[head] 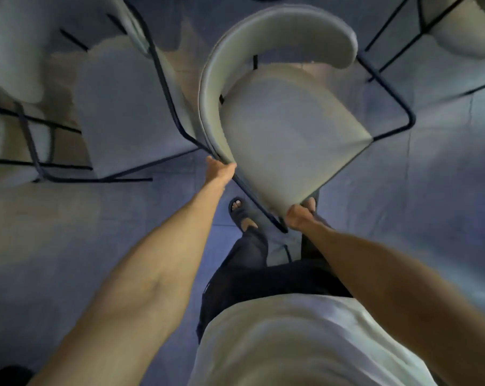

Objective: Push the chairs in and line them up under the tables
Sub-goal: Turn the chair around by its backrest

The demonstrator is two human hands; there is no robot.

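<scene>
We look straight down at a grey chair (291, 129) held by both hands. The left hand (221, 169) grips the near end of the curved backrest (277, 32), with its fingers curled round the edge. The right hand (299, 215) grips the nearest corner of the seat (305, 162), fingers wrapped under it where the black tube frame (402, 107) passes. The seat spreads out ahead of the hands and between them, turned at an angle to us. The backrest arcs round its far side. We cannot tell whether the chair's legs touch the floor (430, 204).

Just beyond the left hand, on its outer side, a second chair (124, 112) of the same kind stands close against the held one. A third chair (10, 51) sits further out on that side. A fourth chair (463, 32) shows well beyond the right hand, on its outer side. Between the two hands and just below the seat corner, a foot (242, 215) in a dark sandal rests on the floor.
</scene>
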